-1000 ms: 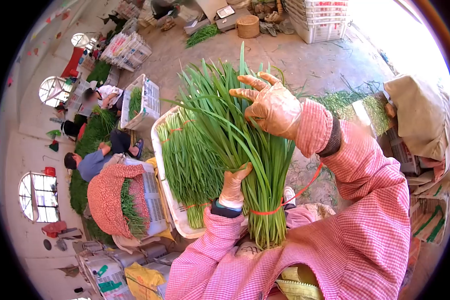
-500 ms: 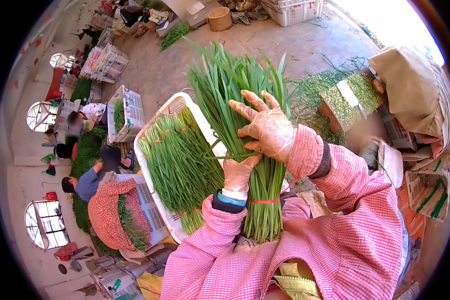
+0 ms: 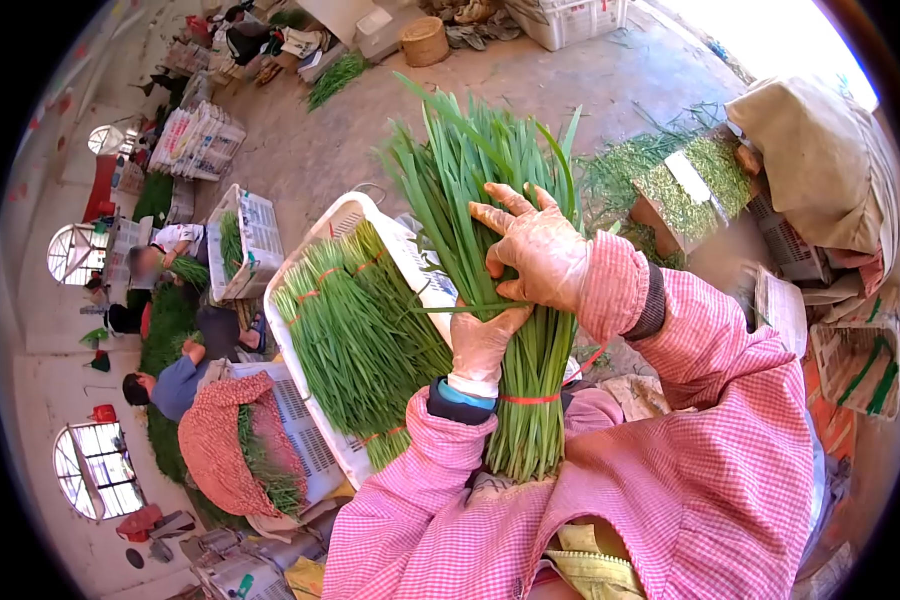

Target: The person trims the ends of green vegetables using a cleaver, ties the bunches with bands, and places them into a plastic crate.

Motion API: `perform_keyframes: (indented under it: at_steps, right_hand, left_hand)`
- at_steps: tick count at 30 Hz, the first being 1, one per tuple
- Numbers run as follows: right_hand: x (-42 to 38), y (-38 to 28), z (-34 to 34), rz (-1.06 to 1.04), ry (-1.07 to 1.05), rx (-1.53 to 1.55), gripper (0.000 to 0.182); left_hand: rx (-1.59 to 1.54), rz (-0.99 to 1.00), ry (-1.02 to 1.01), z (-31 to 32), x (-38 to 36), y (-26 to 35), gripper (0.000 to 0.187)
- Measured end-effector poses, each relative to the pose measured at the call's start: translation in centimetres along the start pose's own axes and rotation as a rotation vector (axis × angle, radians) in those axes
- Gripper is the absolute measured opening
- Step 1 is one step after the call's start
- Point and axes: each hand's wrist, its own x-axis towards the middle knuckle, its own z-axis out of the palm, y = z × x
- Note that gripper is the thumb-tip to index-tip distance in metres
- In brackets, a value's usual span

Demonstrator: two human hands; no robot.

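An upright bundle of long green chives, tied near its base with a red band, stands in front of me. My left hand, in a pale glove, grips the stalks just above the band. Higher up, my gloved right hand lies flat on the leaves with its fingers spread. Both my sleeves are pink checked cloth.
A white crate to the left holds tied chive bundles. Below it another crate is partly draped with a red patterned cloth. Other people sit at far left among chives. Cut greens and sacks lie to the right.
My right hand has come down from the leaf tips to press on the bundle's middle, close above my left hand. The bundle has shifted slightly with the view.
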Motion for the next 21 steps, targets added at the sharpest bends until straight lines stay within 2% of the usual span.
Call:
perform_keyframes:
  at_steps: [6,8,10,15,21]
  right_hand:
    - [0.2,-1.4,1.4,0.064,0.033,-0.012,0.023]
    - [-0.1,-1.7,1.9,0.082,0.062,0.044,0.027]
    - [-0.5,-2.1,2.3,0.085,0.109,0.143,0.032]
    - [-0.1,-2.6,2.4,0.063,0.047,0.248,0.027]
    - [-1.0,-2.9,3.1,0.027,0.152,0.317,0.019]
  left_hand:
    - [0.034,-0.131,-0.11,-2.8,-0.7,0.8,0.048]
    - [-0.151,-0.197,-0.183,-4.0,-1.3,1.0,0.054]
    - [-0.196,-0.223,-0.228,-5.4,-1.6,0.7,0.058]
    - [-0.232,-0.211,-0.278,-6.6,-2.0,1.0,0.062]
    - [-0.139,-0.224,-0.249,-7.0,-2.1,1.3,0.06]
